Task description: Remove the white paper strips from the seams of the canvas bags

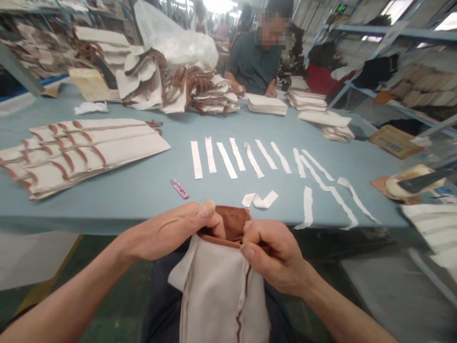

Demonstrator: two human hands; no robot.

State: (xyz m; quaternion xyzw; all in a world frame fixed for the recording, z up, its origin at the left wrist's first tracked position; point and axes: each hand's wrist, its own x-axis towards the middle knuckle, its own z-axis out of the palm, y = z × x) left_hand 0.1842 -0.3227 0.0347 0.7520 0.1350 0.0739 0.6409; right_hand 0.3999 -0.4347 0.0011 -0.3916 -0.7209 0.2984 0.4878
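A cream fabric piece with brown trim, shaped like a boot shaft (217, 286), hangs over my lap below the table edge. Its brown-lined opening faces up. My left hand (200, 219) grips the left side of the rim, with its fingers reaching inside and the thumb on top. At the right corner of the rim, my right hand (273, 250) pinches the edge between thumb and forefinger. Pink thread snips (179, 188) lie on the table beyond my left hand. A curled white strip (260, 200) rests just past the opening.
Several white strips (196, 159) lie spread over the blue-green table (143, 205). Layered cream pieces (89, 152) cover its left side, with a large heap (143, 81) behind. Across the table a person (252, 62) has both hands near a cream stack (267, 104). A cardboard box (396, 141) sits right.
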